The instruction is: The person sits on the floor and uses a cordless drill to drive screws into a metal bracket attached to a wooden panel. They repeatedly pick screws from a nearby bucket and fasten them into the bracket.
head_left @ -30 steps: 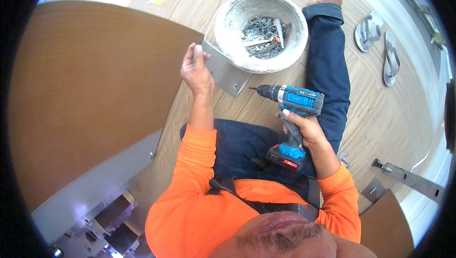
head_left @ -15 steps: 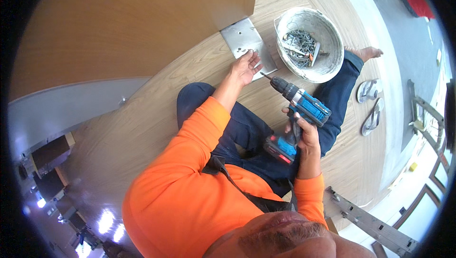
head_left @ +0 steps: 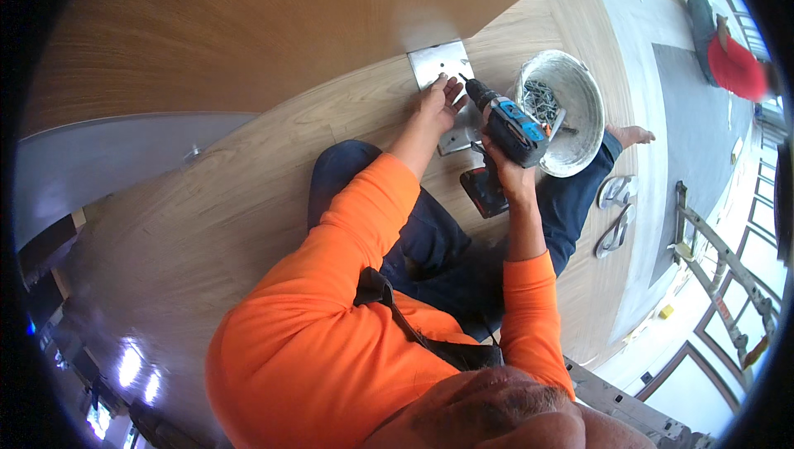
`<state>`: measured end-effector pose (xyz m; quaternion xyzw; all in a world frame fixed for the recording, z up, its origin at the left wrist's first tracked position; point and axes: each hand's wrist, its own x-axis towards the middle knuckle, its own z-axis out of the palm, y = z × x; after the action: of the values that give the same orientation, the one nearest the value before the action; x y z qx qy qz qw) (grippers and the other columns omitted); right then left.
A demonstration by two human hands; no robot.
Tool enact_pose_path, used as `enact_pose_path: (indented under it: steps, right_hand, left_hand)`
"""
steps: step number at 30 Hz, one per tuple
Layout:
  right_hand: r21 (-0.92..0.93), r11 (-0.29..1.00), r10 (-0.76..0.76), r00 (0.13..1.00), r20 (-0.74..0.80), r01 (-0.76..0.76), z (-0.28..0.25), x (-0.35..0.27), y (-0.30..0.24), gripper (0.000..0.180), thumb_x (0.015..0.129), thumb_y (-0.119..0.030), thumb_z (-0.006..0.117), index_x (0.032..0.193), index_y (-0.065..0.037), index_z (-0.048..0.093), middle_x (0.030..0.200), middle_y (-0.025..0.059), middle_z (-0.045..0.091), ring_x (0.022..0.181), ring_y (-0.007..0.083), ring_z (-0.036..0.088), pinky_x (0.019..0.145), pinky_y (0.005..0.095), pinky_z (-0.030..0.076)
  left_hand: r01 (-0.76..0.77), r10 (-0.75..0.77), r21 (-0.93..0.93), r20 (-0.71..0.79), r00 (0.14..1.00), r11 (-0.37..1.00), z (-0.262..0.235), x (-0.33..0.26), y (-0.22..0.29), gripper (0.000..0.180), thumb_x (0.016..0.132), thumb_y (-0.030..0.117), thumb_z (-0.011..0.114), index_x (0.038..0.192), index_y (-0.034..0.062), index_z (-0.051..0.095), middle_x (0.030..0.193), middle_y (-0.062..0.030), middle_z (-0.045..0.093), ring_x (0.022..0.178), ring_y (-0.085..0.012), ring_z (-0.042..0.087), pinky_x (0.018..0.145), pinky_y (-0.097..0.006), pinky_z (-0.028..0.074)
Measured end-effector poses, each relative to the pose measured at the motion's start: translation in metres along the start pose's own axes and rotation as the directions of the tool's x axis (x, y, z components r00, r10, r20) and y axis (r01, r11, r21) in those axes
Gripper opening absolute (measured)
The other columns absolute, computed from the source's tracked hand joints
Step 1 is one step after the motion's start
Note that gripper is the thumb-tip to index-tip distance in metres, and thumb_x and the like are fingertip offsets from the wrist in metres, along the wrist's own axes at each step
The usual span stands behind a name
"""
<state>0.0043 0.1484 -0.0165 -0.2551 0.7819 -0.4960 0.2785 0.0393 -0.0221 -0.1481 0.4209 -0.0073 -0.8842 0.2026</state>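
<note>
My left hand reaches over a silver metal plate on the floor, against the base of a wood-grain panel. Its fingers are slightly curled and apart, fingertips near a hole in the plate; I see nothing in them. In my right hand is a blue and black cordless drill, gripped by its handle. The drill's bit points at the plate, just beside my left fingertips. Right of the drill stands a whitish, stained bucket with many loose screws inside.
The wood-grain panel rises at the upper left. Sandals lie right of my outstretched leg. Ladders are at the right and lower right. A person in red is at the far right.
My right hand has brought the drill forward and up, its bit now over the plate near my left fingertips. My left hand remains at the plate. The view has shifted.
</note>
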Motion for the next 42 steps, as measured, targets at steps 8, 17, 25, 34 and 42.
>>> enact_pose_path:
  steps: [8, 17, 25, 34, 42]
  right_hand:
    - [-0.194, 0.976, -0.113, 0.993, -0.045, 0.102, 0.003, 0.026, 0.015, 0.029, 0.082, -0.012, 0.076, 0.109, -0.003, 0.069, 0.092, 0.0081, 0.071, 0.077, 0.017, 0.065, 0.067, 0.0333, 0.053]
    - [0.133, 0.953, 0.281, 0.958, -0.053, -0.272, -0.036, 0.042, 0.011, 0.029, 0.086, -0.012, 0.075, 0.113, -0.005, 0.068, 0.097, 0.0067, 0.072, 0.071, 0.0133, 0.062, 0.059, 0.0283, 0.05]
    - [0.015, 0.958, 0.284, 0.954, 0.096, -0.287, -0.014, 0.031, -0.026, 0.041, 0.089, -0.023, 0.073, 0.123, -0.005, 0.063, 0.104, 0.009, 0.072, 0.082, 0.0129, 0.064, 0.062, 0.0275, 0.053]
    - [-0.066, 0.952, 0.306, 0.945, 0.119, -0.3, -0.009, 0.044, -0.029, 0.039, 0.089, -0.022, 0.072, 0.123, -0.004, 0.063, 0.103, 0.0086, 0.072, 0.078, 0.0126, 0.063, 0.06, 0.0275, 0.052]
    - [-0.153, 0.954, 0.275, 0.955, 0.111, -0.257, -0.002, 0.057, -0.052, 0.027, 0.087, -0.017, 0.076, 0.107, -0.002, 0.068, 0.084, 0.0049, 0.069, 0.062, 0.0124, 0.061, 0.055, 0.0278, 0.051]
  left_hand:
    - [0.064, -0.064, 0.007, 0.059, 0.996, 0.998, 0.002, 0.008, 0.009, 0.019, 0.101, 0.028, 0.057, 0.115, 0.0159, 0.053, 0.114, -0.0051, 0.062, 0.108, -0.0254, 0.06, 0.092, -0.051, 0.053]
    - [0.135, -0.126, -0.072, 0.126, 0.984, 0.988, 0.0, 0.012, 0.004, 0.018, 0.101, 0.028, 0.055, 0.114, 0.0154, 0.055, 0.114, -0.0052, 0.062, 0.109, -0.0268, 0.06, 0.093, -0.051, 0.051]
    - [0.15, -0.128, -0.118, 0.175, 0.976, 0.982, 0.003, 0.011, 0.006, 0.016, 0.102, 0.027, 0.054, 0.104, 0.0123, 0.059, 0.095, -0.003, 0.068, 0.092, -0.0209, 0.066, 0.09, -0.046, 0.052]
    - [0.114, -0.089, -0.217, 0.119, 0.989, 0.97, 0.001, 0.019, 0.001, 0.019, 0.103, 0.026, 0.052, 0.102, 0.0085, 0.059, 0.091, -0.0071, 0.067, 0.087, -0.0225, 0.067, 0.088, -0.043, 0.056]
    - [0.145, -0.12, -0.301, 0.1, 0.988, 0.943, 0.0, 0.024, -0.001, 0.018, 0.103, 0.023, 0.052, 0.104, 0.0067, 0.06, 0.098, -0.0093, 0.068, 0.091, -0.0229, 0.068, 0.086, -0.04, 0.058]
